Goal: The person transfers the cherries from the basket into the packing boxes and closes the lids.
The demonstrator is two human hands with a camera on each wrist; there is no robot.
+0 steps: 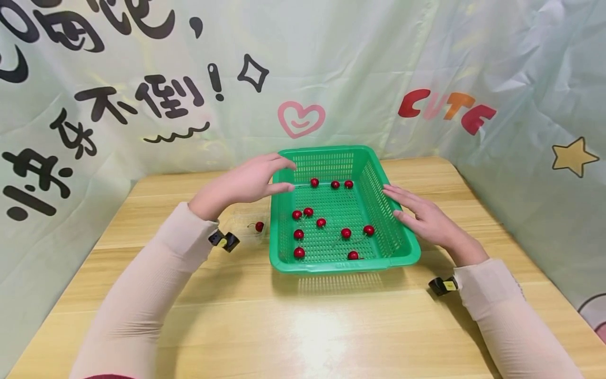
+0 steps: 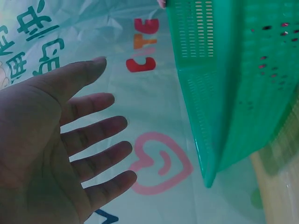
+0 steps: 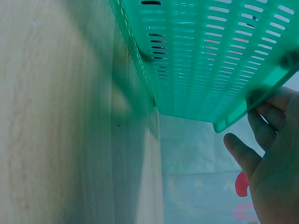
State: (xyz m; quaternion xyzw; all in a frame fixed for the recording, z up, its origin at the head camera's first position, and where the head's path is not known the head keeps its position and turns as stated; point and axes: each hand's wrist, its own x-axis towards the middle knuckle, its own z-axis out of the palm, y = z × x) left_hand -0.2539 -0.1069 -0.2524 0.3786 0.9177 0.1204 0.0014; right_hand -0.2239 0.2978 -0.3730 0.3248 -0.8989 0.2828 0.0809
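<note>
A green plastic basket [image 1: 345, 265] stands on the table with several red cherries [image 1: 321, 223] scattered over its floor. Above its left rim hangs my left hand [image 1: 248, 179], fingers extended and thumb apart. The left wrist view shows that palm [image 2: 32, 126] bare, with a gap between the fingertips and the basket [image 2: 229, 93]. My right hand [image 1: 428, 223] rests its fingers over the basket's right rim. From the right wrist, the thumb [image 3: 243, 151] is seen on the outside, away from the basket wall [image 3: 187, 88].
Left of the basket, a clear plastic container [image 1: 239, 217] sits partly under my left forearm, with one cherry [image 1: 259, 226] at it. The wooden table [image 1: 303, 326] ends at a printed curtain [image 1: 360, 68] behind and at both sides.
</note>
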